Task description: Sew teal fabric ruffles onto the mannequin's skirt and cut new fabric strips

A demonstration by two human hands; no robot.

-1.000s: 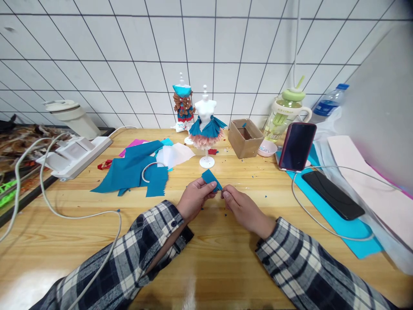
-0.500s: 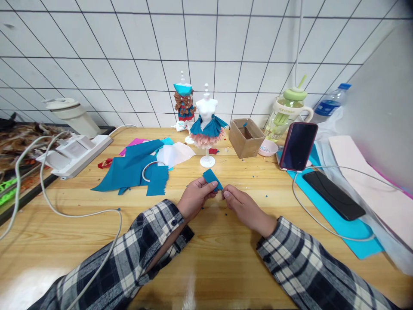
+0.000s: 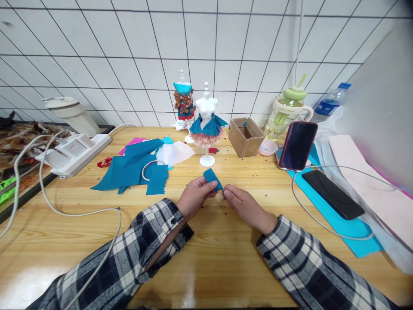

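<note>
Pinched between the thumb and fingers of my left hand is a small folded teal piece of paper or cloth. My right hand is closed at that piece's lower right corner, its thumb and finger pressed together on something small and thin that I cannot make out. Just beyond stands a white mini dress form wearing a teal and pink ruffled skirt. To the left lie larger teal sheets, one strip with a jagged edge, and a white ring on top.
Behind are a second dressed form, a cardboard box, a pink bowl and a green-lidded jug. At right stand a propped phone and a flat phone. A power strip and cable occupy the left.
Almost nothing differs. Both hands keep their hold at the small teal piece, and the whole view has shifted very slightly.
</note>
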